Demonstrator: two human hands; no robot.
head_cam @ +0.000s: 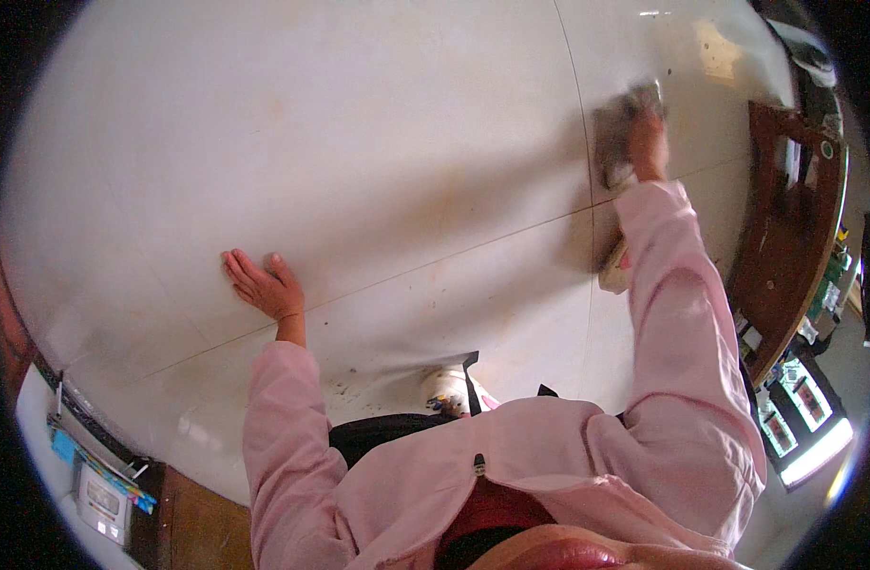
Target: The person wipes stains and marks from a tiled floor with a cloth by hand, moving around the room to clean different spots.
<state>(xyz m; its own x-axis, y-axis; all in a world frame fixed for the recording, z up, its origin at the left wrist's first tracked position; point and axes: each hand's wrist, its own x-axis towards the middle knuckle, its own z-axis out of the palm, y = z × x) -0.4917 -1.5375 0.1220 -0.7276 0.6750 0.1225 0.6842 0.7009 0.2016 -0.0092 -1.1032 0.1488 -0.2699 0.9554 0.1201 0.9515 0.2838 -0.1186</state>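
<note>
My right hand (pixel 648 142) reaches out at the upper right and presses a dark greyish-brown cloth (pixel 611 146) onto the pale tiled floor (pixel 406 142). Both hand and cloth are blurred, so the cloth's exact shape is hard to make out. Over on the left, my left hand (pixel 264 285) rests palm down on the same floor with its fingers spread, holding nothing. A thin dark joint line runs across the tiles between the two hands. Small dark specks (pixel 346 385) lie on the floor near my body.
A white shoe (pixel 442 385) shows in front of my torso, and another shoe (pixel 613 274) is partly behind my right sleeve. Brown wooden furniture (pixel 784 235) with small items stands along the right. A wooden panel (pixel 207 527) and a white appliance (pixel 103 499) are at the lower left.
</note>
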